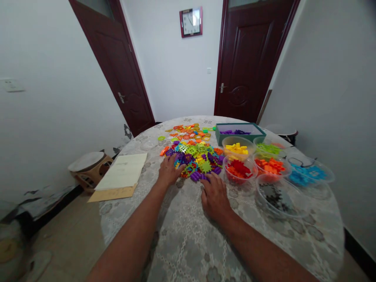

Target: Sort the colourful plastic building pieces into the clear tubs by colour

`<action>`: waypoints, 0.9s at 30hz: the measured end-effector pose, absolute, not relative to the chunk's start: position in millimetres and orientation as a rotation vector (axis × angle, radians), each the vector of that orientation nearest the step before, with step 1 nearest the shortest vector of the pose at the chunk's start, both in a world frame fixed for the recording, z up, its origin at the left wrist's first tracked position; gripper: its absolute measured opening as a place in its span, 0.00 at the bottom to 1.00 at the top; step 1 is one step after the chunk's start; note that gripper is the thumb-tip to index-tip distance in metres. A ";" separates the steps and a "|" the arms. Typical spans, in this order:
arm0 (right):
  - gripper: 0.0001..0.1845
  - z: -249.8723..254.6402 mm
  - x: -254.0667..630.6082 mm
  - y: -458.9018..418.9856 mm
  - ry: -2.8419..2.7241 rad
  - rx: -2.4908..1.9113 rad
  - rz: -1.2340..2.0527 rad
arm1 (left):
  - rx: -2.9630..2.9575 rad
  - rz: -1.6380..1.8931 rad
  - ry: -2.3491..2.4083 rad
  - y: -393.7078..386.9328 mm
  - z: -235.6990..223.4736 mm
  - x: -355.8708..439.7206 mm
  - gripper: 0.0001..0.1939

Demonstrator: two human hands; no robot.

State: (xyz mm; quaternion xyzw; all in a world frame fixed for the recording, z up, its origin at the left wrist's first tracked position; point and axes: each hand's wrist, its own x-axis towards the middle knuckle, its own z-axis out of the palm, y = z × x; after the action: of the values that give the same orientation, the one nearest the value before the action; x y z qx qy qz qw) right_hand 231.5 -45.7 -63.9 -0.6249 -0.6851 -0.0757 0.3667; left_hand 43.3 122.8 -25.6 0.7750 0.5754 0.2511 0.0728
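A heap of coloured plastic interlocking pieces (196, 154) lies spread over the middle of a round table (188, 235). My left hand (169, 170) rests at the heap's near left edge, its fingers curled onto purple and blue pieces. At the near right edge lies my right hand (215, 196), palm down, with its fingertips touching purple pieces (197, 176). I cannot see whether either hand grips a piece.
Clear bowls at the right hold sorted pieces: yellow (236, 148), red (239, 169), orange (272, 166), green (268, 149), blue (308, 174), dark (277, 197). A teal box (239, 131) holds purple ones. Papers (123, 174) lie at the left; a stool (88, 166) stands beyond.
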 end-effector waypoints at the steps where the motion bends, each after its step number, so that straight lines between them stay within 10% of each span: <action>1: 0.22 -64.6 231.3 -45.5 -1.740 -1.624 -0.209 | 2.308 0.711 1.750 130.0 -22.5 45.9 0.38; 27: 0.19 -66.4 236.7 -44.0 -1.740 -1.713 -0.137 | 2.333 0.582 1.755 26.4 -32.0 75.2 0.18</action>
State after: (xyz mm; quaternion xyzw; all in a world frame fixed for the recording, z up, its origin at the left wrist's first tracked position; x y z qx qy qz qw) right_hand 236.7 -44.0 -66.4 -0.6585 -0.6689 -0.0528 0.3409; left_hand 75.2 26.4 -32.0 0.7811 0.5874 0.1949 0.0823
